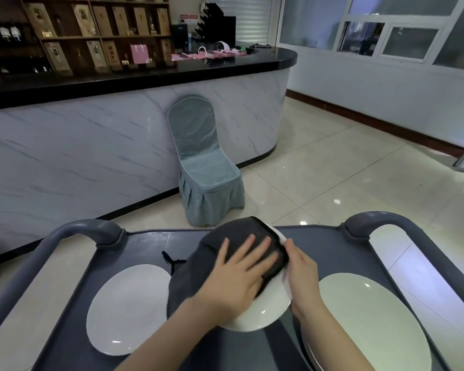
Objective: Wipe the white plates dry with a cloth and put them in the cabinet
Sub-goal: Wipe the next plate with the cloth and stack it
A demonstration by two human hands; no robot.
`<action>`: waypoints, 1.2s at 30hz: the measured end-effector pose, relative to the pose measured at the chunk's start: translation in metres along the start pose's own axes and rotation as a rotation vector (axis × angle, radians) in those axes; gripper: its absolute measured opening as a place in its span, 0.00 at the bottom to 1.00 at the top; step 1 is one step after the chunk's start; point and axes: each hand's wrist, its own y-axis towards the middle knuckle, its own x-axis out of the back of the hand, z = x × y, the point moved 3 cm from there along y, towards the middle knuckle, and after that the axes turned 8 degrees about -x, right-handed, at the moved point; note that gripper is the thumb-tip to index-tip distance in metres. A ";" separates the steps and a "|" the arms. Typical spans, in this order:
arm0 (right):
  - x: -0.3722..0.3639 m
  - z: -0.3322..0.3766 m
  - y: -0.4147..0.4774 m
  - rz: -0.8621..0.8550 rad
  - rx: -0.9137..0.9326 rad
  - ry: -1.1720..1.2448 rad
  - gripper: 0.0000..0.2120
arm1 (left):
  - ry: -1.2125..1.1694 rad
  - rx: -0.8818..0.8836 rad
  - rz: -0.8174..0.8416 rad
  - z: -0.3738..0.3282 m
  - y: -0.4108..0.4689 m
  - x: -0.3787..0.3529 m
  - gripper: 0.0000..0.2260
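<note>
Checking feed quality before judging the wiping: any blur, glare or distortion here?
Head view: the left hand on the dark cloth looks slightly motion-blurred; lights glint on the held plate and floor tiles; the wide lens bends the cart handles and counter.

left hand (241, 274): palm-down over the held plate (265, 309), fingers straight and spread, pressing the cloth (198, 263) onto its face
left forearm (166, 338): bare, reaching in from below-left of the plate
right hand (302, 271): grips the plate's right rim
right forearm (332, 336): bare, below-right of the plate
</note>
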 end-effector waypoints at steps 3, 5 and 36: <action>0.007 0.011 0.007 0.010 0.020 -0.020 0.17 | -0.008 -0.189 -0.046 -0.029 -0.018 -0.008 0.28; 0.011 0.009 0.008 0.030 0.014 -0.030 0.18 | -0.018 -0.224 -0.068 -0.022 -0.028 -0.005 0.27; 0.010 0.004 -0.002 0.008 0.053 0.017 0.22 | -0.023 0.155 -0.282 -0.001 -0.025 0.006 0.24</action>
